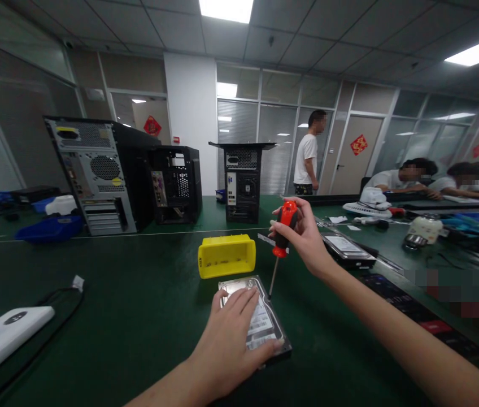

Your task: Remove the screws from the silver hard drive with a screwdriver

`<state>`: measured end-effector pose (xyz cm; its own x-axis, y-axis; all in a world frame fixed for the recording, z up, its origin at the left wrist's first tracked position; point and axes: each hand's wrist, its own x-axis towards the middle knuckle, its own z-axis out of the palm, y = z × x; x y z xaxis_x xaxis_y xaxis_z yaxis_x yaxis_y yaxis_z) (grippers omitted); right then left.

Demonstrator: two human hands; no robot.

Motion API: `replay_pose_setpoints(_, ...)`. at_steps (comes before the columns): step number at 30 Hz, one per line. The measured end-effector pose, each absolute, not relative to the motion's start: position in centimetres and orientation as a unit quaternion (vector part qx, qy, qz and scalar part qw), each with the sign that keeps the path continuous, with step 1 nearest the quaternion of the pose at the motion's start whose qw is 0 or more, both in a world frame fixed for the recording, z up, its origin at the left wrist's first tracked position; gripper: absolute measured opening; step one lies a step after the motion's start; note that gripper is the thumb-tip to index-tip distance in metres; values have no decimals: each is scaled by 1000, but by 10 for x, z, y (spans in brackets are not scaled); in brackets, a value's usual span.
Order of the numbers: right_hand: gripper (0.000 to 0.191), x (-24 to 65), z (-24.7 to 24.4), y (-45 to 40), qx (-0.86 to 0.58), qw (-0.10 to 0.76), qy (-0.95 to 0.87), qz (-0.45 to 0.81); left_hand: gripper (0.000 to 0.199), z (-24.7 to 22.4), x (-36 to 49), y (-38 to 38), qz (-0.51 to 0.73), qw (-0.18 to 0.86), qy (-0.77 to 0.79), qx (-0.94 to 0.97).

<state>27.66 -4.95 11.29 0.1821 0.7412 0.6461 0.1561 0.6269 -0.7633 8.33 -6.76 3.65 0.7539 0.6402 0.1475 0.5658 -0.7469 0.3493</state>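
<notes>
A silver hard drive [279, 327] with a white label lies on the green table [108, 339]. My left hand [233, 333] rests flat on top of it, fingers spread and thumb near its lower right corner. My right hand [301, 232] grips a red and black screwdriver [287, 226] by the handle. Its shaft points down, with the tip at the drive's right edge; whether it sits in a screw cannot be made out. Just beyond the drive is a yellow bin [226, 257] with a few small dark pieces inside.
Computer cases [138, 175] stand at the back left, another [243, 183] at the centre back. A second hard drive [347, 249] lies to the right. A white device [8, 333] with a cable is at left. Several people are beyond the table.
</notes>
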Motion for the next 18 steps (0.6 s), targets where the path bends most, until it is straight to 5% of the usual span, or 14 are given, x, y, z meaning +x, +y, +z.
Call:
replay_pose_setpoints(10, 27, 313, 175, -41, -477, 331, -757, 301, 67, 30, 83, -66, 179, 124, 312, 925)
replay_pose_setpoints(18, 30, 320, 177, -29, -484, 312, -772, 271, 56, 21, 82, -62, 192, 132, 312, 921)
